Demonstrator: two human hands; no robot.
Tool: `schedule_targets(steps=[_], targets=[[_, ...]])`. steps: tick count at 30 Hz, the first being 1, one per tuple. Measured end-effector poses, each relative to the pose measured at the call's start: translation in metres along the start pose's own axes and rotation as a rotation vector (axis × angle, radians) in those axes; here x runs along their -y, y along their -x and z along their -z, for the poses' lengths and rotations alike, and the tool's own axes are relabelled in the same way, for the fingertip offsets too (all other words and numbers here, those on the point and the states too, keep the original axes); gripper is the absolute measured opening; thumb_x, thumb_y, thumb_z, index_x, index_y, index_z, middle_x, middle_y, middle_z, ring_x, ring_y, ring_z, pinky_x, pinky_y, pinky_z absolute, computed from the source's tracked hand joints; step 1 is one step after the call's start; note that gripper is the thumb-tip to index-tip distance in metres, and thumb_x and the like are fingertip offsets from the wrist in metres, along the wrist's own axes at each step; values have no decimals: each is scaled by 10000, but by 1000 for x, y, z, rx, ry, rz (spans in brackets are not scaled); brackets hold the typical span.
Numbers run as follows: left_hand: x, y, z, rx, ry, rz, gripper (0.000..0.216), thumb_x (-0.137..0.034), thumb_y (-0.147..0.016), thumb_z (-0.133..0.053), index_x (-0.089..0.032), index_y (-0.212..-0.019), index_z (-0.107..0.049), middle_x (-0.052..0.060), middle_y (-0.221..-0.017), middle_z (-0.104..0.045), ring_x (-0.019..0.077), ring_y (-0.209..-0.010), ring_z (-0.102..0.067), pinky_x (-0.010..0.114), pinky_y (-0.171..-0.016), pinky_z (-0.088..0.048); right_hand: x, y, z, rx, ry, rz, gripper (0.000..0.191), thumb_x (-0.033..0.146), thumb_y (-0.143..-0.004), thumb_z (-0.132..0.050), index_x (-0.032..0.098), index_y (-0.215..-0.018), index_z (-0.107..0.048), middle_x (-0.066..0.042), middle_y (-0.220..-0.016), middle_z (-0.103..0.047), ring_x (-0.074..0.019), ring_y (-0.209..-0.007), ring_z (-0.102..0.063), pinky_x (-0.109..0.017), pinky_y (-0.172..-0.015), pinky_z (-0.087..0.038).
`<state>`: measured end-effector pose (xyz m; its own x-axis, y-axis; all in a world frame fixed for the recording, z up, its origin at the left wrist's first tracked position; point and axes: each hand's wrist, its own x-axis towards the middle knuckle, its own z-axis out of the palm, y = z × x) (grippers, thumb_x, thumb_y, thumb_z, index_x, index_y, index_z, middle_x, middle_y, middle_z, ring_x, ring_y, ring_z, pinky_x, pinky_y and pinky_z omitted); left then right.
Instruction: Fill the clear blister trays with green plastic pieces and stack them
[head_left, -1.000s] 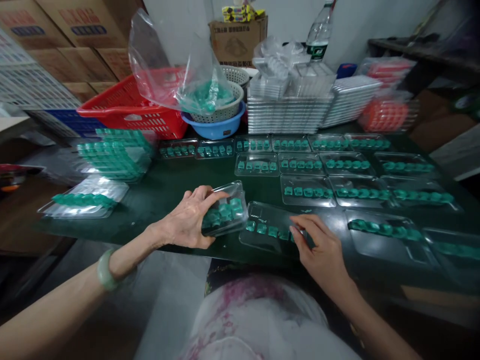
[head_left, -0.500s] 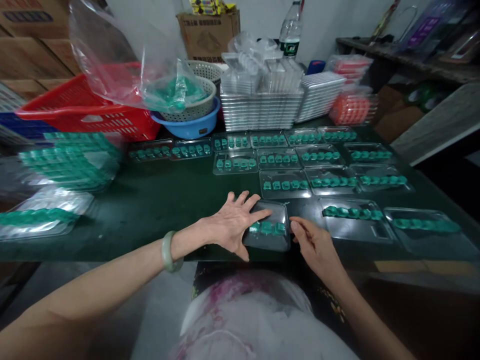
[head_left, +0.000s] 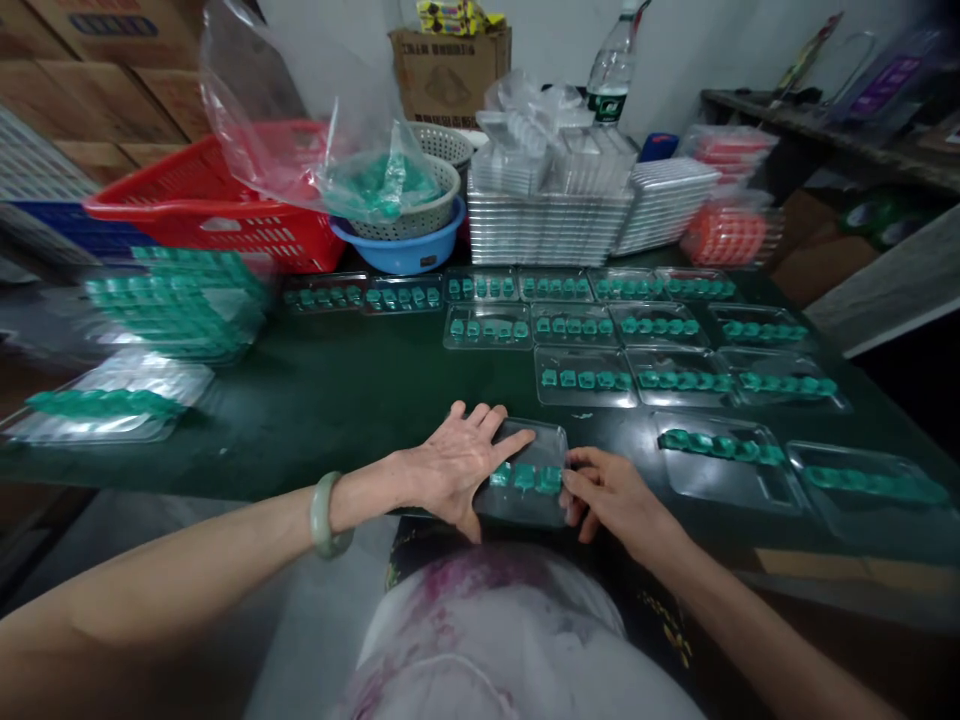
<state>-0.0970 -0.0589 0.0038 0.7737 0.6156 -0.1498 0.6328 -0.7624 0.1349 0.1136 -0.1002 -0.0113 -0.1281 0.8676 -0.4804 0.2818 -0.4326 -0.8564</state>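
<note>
A clear plastic clamshell tray [head_left: 538, 450] with a row of small green pieces [head_left: 526, 477] lies at the near edge of the dark green table [head_left: 360, 400]. My left hand [head_left: 457, 462] rests flat on the tray's left half, fingers stretched out. My right hand [head_left: 604, 492] pinches the tray's right edge with curled fingers. A pale green bangle [head_left: 324, 515] is on my left wrist.
Several more filled clear trays [head_left: 645, 350] lie in rows beyond and to the right. A stack of filled trays [head_left: 180, 300] sits at left, a red basket [head_left: 217, 215], a blue bowl with a colander [head_left: 409, 215], a plastic bag and stacked empty trays [head_left: 551, 215] at the back.
One second ago my left hand held the tray's lid folded up; the lid is now down and the left hand lies flat on it. The right hand has come onto the tray's right edge.
</note>
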Motion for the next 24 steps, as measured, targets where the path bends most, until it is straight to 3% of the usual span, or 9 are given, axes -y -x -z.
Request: schedule_targets(steps=[5,12,16,19,22,24], targets=[[10,36,0,11,-19,97,1094,-413,-382,-715,-247,-1352,-238,165,-1208,-360,345,-1025,-376,487,-821,-279,17,-6,-28,142,-82,-74,339,276,-753,-542,136,-1033,-412,26,-562,-559,-121,-452,-552,-201,-322,-438],[24,80,-3,-111,74,275,1002,-402,-434,-663,-264,-1341,-259,116,-1144,-384,295,-945,-395,440,-791,-306,34,-28,-52,274,81,1,283,414,-749,-556,144,-833,-545,-18,-676,-561,-95,-472,-541,-163,-279,-388],[27,86,-7,-131,100,279,1024,-410,-429,-670,-259,-1348,-242,113,-1149,-385,290,-937,-397,439,-795,-311,41,-30,-58,370,58,-3,211,334,-752,-534,133,-793,-583,-65,-772,-629,-103,-572,-579,-160,-378,-429],[28,86,-10,-116,90,275,1088,-421,-402,-689,-241,-1362,-210,141,-1195,-353,314,-969,-389,465,-811,-305,39,-31,-62,353,24,23,139,244,-708,-555,123,-761,-596,-58,-729,-642,-106,-605,-581,-170,-452,-443],[26,85,-13,-120,82,307,1150,-470,-375,-703,-246,-1372,-175,173,-1271,-282,365,-1038,-350,515,-831,-282,31,-31,-63,330,-54,34,182,255,-698,-579,120,-819,-593,-42,-681,-631,-111,-576,-568,-183,-439,-424],[24,85,-13,-118,96,316,1165,-494,-351,-710,-253,-1366,-191,170,-1242,-310,359,-1019,-365,522,-831,-282,26,-30,-63,326,-99,26,237,295,-704,-594,116,-859,-588,-47,-676,-627,-116,-561,-561,-191,-424,-412]])
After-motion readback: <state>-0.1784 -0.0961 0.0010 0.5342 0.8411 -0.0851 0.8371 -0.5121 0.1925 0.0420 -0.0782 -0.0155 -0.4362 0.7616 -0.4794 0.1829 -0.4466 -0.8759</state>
